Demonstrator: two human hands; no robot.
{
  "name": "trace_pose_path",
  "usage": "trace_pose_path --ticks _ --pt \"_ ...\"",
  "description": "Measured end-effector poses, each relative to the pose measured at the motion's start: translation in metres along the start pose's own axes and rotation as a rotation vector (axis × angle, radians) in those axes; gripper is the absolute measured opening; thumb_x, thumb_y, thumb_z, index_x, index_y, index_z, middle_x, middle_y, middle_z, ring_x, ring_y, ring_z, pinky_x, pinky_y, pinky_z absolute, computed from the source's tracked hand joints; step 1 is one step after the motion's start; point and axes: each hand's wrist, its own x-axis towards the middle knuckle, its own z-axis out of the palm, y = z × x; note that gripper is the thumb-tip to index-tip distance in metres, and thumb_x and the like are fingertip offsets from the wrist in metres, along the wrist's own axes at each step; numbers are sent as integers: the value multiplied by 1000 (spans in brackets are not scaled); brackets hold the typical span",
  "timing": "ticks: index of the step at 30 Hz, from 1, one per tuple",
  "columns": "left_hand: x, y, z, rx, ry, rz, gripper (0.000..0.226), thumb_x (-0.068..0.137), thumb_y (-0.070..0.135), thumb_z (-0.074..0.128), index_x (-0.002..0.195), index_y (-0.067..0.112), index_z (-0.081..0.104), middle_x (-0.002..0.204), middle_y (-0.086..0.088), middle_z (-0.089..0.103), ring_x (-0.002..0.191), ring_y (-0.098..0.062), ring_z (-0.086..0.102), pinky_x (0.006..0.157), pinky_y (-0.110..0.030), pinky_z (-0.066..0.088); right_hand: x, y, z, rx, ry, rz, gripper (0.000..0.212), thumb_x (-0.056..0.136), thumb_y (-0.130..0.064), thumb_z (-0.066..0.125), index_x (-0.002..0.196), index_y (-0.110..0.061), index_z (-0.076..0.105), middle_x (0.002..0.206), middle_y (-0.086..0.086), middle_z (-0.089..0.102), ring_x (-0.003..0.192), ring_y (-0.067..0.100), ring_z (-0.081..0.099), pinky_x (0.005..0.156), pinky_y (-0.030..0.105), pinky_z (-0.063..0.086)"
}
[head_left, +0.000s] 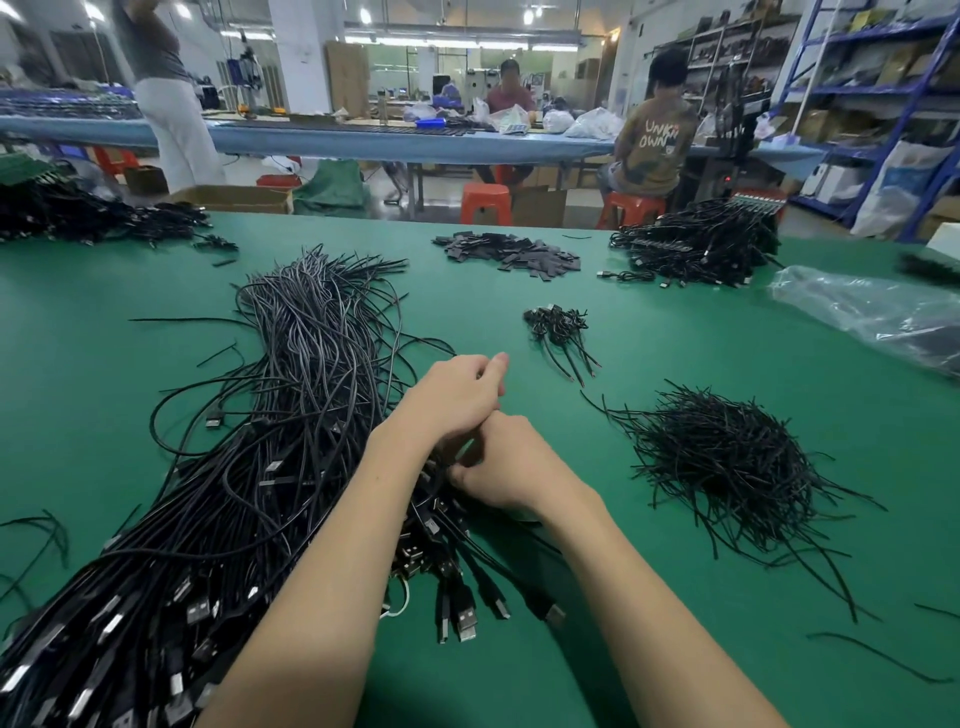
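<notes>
- Green matting covers the table (675, 332), and the head view, the only one I have, looks down on it.
- The USB cable pile (270, 467) is the thing being worked. It runs from the bottom left corner up towards the middle of the table, with the metal plugs at the near end and the loose cords fanning out at the far end.
- The left hand (457, 395) comes in over the pile. Its fingers are curled and its thumb tip is pressed against a fingertip. I cannot tell from here whether anything sits inside that pinch.
- The right hand (511, 465) is just below the left and touches it. Its fingers are curled down into the right edge of the pile and close narrowly on the cables there.
- A heap of thin black ties (727, 462) lies to the right of the hands, near them but apart.
- A small bundle of coiled cables (558, 327) sits beyond the hands, on its own on the mat.
- Further back there is a mound of flat dark pieces (509, 252). To its right is a second cable heap (696, 249).
- A clear plastic bag (872, 312) lies at the right edge.
- Behind the table, people sit at a long blue bench, with red stools (485, 202) nearby.
</notes>
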Motion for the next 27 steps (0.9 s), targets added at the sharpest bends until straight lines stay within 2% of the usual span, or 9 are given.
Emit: trace_pose_path --ticks 3,5,8,12,15,19,23,25,27 --pt "0 2 -6 -28 3 41 47 103 51 34 87 23 68 82 9 74 83 -13 66 78 -29 48 -1 4 -13 157 9 3 7 84 -23 65 78 -21 61 84 0 68 81 23 67 81 37 57" --pt "-2 3 -13 -50 -13 76 45 104 49 35 88 23 68 84 7 74 78 -12 66 74 -28 48 -1 11 -27 440 3 19 11 89 -11 61 82 -10 70 76 6 67 70 21 66 84 41 61" --pt "-7 2 -26 38 -91 146 42 105 47 36 89 27 70 88 11 73 90 -10 67 92 -34 50 -6 19 -49 730 -25 42 14 97 0 60 100 7 72 76 14 65 61 15 66 75 34 64" --pt "-16 -1 -45 189 -279 169 36 102 54 41 103 35 72 109 19 70 109 -5 62 107 -36 42 -11 22 -75 802 65 55 14 98 3 59 102 11 70 71 10 65 54 9 62 62 24 60" --pt "-21 2 -53 200 -285 263 29 101 52 45 104 38 70 106 23 70 100 0 63 96 -29 47 -14 24 -94 767 150 21 15 98 3 58 94 5 73 73 13 64 54 7 59 62 23 60" --pt "-21 20 -41 215 -69 467 29 105 33 44 86 27 66 77 13 70 58 0 54 58 -14 37 -18 30 -108 846 273 -37 14 97 -4 62 93 1 75 85 14 67 58 7 60 65 23 59" --pt "-22 37 -21 55 81 491 29 104 22 44 81 20 63 61 5 62 52 -10 54 59 -25 44 -18 49 -118 1294 319 -80 29 92 -27 68 113 -7 70 98 9 75 85 19 74 76 29 60" --pt "-24 45 -17 -116 181 469 31 104 19 44 81 17 64 57 5 56 48 -8 46 55 -21 38 -16 57 -112 1291 244 -38 29 95 -18 63 123 -9 65 110 9 76 101 25 74 81 33 60" --pt "-28 58 -12 -444 146 413 32 106 19 42 84 14 65 57 7 53 50 -8 43 52 -20 36 -14 56 -96 1114 147 -29 27 98 0 54 122 -10 63 116 9 75 108 23 72 91 40 60"
